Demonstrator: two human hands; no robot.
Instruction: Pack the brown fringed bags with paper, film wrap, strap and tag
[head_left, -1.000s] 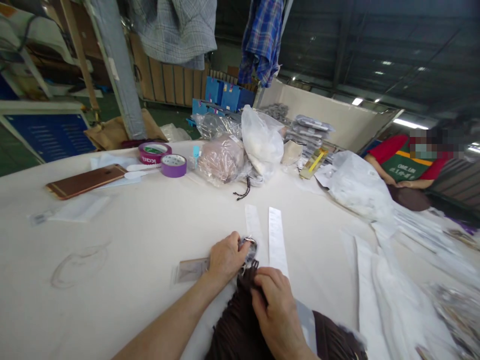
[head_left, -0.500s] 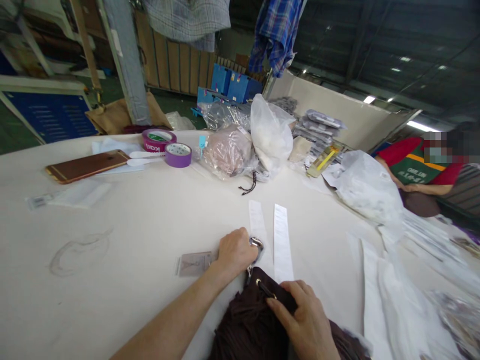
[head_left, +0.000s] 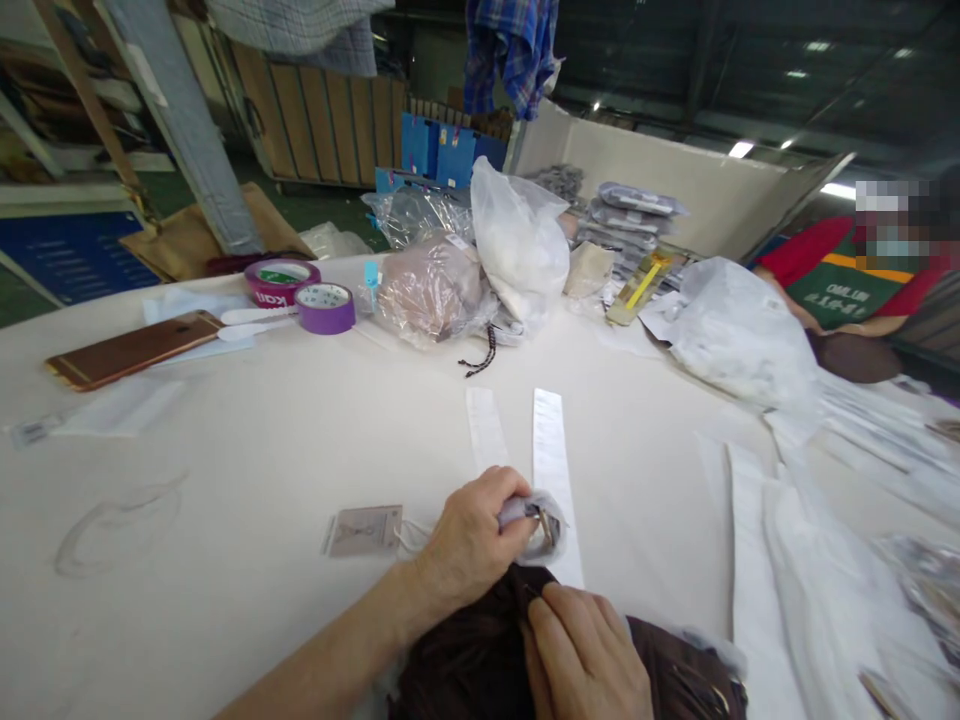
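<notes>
Moved since half a second ago: Left hand (head_left: 474,535) has carried the metal piece in filmy whitish wrap (head_left: 553,522) rightward, from near the left white paper strip (head_left: 486,425) onto the right white paper strip (head_left: 550,435); my whole view has swung slightly too.
Dark brown soft bag (head_left: 454,665): lying at the lower middle of my view, near edge cut off, its cloth bunched in loose folds; gold-toned metal glints at its lower right.
Left grip: thumb and fingers grasping the wrapped piece just above the bag.
Right hand (head_left: 589,650): fingers closed on the bag's upper edge.
Tag: beige rectangular card (head_left: 367,530) flat beside the left wrist, white string (head_left: 409,538) running under it.
Counter: broad off-white top (head_left: 247,480), scuffed at left; farther back, a rose-gold phone (head_left: 135,350), two purple tape rolls (head_left: 326,316) and filled plastic bags (head_left: 431,290).
Room: plaid garments (head_left: 502,55) hanging, blue boxes (head_left: 455,155), dark ceiling with lights; a co-worker in red sleeves and green apron (head_left: 832,285) sits at right.
</notes>
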